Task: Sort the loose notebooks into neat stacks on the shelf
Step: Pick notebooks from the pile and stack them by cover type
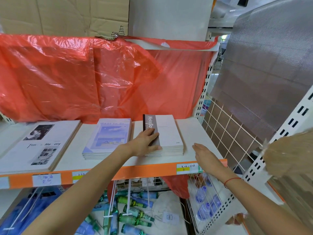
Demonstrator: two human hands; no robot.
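The grey-and-white notebook stack (166, 135) is set near the right end of the shelf (199, 133), its long axis running from the front edge toward the back, with the lower notebooks fanned slightly out of line at the front left corner. It is held by the left hand (146, 144), whose fingers are laid across the dark spine band of the top cover while the thumb is pressed against the front edge of the pile. The right hand (203, 151) is kept just right of the stack, fingers straight and relaxed, nothing held, on or just above the bare board; it is judged the nearer hand for squaring the right side. Two further stacks, a pale blue one (108, 138) at mid-shelf and a white photo-covered one (39, 145) toward the left end, are seen lying parallel. Red plastic sheeting (81, 73) is hung behind, and bottles (133, 209) are visible in the wire bin below the orange front edge.
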